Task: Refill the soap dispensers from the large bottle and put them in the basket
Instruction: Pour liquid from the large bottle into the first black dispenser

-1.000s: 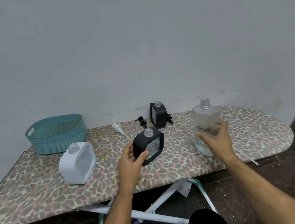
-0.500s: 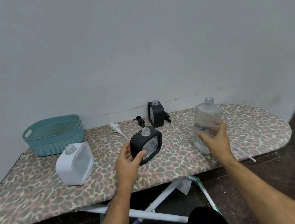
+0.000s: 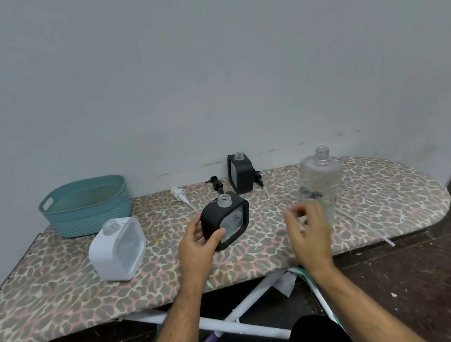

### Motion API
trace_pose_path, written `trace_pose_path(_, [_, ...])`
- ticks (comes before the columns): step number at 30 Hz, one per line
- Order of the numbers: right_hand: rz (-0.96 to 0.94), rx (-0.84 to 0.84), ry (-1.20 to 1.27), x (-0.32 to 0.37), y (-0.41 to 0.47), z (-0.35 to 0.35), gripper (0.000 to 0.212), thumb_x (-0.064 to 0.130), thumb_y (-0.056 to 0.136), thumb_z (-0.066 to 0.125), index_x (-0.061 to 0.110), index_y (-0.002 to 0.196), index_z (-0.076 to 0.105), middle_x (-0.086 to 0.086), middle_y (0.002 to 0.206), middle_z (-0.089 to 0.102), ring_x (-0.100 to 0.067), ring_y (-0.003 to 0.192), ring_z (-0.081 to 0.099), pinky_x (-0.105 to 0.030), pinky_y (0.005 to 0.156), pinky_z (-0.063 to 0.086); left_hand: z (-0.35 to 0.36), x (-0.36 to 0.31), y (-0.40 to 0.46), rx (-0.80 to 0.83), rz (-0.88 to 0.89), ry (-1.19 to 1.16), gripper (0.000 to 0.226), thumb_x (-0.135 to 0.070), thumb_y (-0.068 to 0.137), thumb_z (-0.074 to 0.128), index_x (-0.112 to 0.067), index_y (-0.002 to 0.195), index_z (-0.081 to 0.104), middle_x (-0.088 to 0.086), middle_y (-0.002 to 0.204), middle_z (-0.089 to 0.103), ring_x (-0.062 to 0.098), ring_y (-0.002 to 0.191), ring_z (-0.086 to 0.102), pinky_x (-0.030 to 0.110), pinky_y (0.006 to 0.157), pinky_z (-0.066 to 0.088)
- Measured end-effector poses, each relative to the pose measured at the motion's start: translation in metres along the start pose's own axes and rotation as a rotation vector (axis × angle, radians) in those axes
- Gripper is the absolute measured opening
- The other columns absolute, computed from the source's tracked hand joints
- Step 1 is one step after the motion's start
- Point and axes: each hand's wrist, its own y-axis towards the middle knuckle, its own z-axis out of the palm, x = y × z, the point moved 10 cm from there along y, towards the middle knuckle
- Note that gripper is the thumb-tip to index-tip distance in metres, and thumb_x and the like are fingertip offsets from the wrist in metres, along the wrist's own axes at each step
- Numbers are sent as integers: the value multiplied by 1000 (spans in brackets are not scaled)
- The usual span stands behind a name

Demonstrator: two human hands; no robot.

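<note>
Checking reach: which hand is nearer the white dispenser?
Left. The left hand grips the near black dispenser, right of the white dispenser; the right hand is farther right.

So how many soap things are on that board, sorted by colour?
Black dispensers: 2
White dispenser: 1
Clear bottle: 1
Black pumps: 2
White pump: 1
Total: 7

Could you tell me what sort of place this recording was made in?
Probably a plain utility or spare room at home, not a proper workshop: the work surface is a leopard-print ironing board on folding white legs, set against a bare painted wall, above a dark scuffed floor.
</note>
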Motion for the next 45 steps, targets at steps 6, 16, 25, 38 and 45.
trace_pose_path(6, [349,444,89,-9,-6,82,44,13,98,51,16,141,45,0,140,51,-10,118,54,-32,104,46,3,-4,-4,31,-18,4,69,-14,80,79,-16,142,48,-6,119,61,-8,96,58,4,71,49])
trace_pose_path(16, [439,665,171,-4,-13,139,57,-4,90,43,24,140,41,0,124,57,-17,111,58,-38,97,51,-14,-6,-11,-40,-30,96,63,-20,72,85,-21,129,57,-4,116,66,6,105,63,27,92,55])
trace_pose_path(25, [397,836,355,37,-21,201,53,-6,90,43,25,132,53,-4,124,62,-10,107,61,-20,79,53,-68,-19,-35,-273,-23,227,54,-36,70,86,-32,113,55,-21,101,62,-7,93,58,19,82,47])
trace_pose_path(38, [406,927,421,72,-44,258,53,-3,92,45,24,137,52,-2,123,61,-6,104,60,-24,81,55,-120,-16,-45,-437,-41,246,47,-39,70,86,-35,104,54,-25,92,62,-4,91,60,21,78,48])
trace_pose_path(45, [389,916,428,72,-48,259,57,-5,88,44,33,130,53,-1,126,60,-19,113,60,-38,91,56,-120,-15,-45,-437,-29,271,49,-42,71,85,-35,108,54,-22,95,64,1,93,63,24,79,51])
